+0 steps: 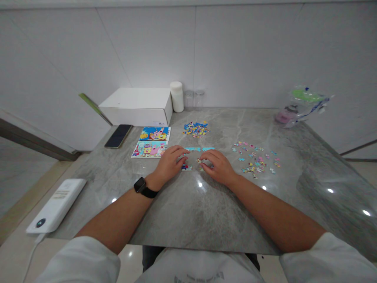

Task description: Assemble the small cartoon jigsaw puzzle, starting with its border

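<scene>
"How much of the jigsaw (pixel 208 149) is joined, from where you sit?"

"Only part, I judge: I see a blue strip and lower bits, midway between the table's (pixel 206 224) left and right edges. Loose pieces (pixel 253 169) remain toward the right edge, and a pile (pixel 196 129) toward the far edge."

"And the grip?"

"The right hand (pixel 219 167) pinches a small piece (pixel 198 160); whether the left hand (pixel 171 162) grasps anything, I can't tell."

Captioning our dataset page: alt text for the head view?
A person's left hand and right hand work at a partly assembled multicoloured jigsaw on a grey marbled tabletop. Loose multicoloured pieces lie piled beyond it and scattered right; two colourful rectangular cartoon pictures lie left.
</scene>
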Motion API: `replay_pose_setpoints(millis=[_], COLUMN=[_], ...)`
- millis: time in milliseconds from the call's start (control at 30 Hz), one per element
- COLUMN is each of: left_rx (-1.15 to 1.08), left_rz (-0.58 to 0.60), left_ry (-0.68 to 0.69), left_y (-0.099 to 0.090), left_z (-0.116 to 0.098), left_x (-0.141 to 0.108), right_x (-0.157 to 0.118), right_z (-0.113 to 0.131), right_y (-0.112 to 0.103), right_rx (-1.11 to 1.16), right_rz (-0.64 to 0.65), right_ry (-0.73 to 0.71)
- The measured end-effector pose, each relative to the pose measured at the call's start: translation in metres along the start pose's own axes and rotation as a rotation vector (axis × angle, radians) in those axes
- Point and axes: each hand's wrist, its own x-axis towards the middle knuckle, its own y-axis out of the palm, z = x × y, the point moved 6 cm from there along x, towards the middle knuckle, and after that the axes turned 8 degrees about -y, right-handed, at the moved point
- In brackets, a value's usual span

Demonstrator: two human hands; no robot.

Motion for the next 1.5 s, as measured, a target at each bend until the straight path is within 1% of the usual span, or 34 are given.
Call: replay_pose_setpoints(millis=[167, 400, 500, 633, 833, 1167, 1233, 1367, 1433, 1500], left_rx=[0.001, -0.006, 0.003, -0.001, -0.032, -0.047, -0.045, -0.049, -0.042, -0.031], left_rz=[0.015, 0.027, 0.033, 0.055, 0.167, 0.225, 0.233, 0.263, 0.27, 0.27], left_ry=[0.002, -0.029, -0.018, -0.007, 0.032, 0.067, 0.082, 0.128, 0.149, 0.166], left_y=[0.002, 0.004, 0.006, 0.008, 0.013, 0.017, 0.017, 0.016, 0.017, 0.017], left_z=[0.001, 0.003, 0.002, 0.0, -0.007, -0.01, -0.011, -0.016, -0.018, -0.019], left_x=[-0.001, 0.0, 0.0, -0.001, -0.003, -0.002, -0.002, -0.003, -0.003, -0.004], right_x=[0.0, 0.0, -0.001, -0.001, -0.003, -0.003, -0.003, -0.003, -0.003, -0.003], right_z=[-0.001, 0.005, 0.007, 0.007, 0.005, 0.005, 0.003, -0.005, -0.006, -0.003], right_y=[0.004, 0.013, 0.015, 0.016, 0.018, 0.018, 0.016, 0.007, 0.006, 0.008], right_rx=[-0.02, -0.067, -0.093, -0.11, -0.103, -0.11, -0.124, -0.193, -0.21, -0.208], right_rz=[0.05, 0.206, 0.237, 0.247, 0.265, 0.283, 0.272, 0.2, 0.201, 0.231], right_ry=[0.027, -0.009, -0.004, 0.004, 0.015, 0.009, 0.025, 0.115, 0.128, 0.107])
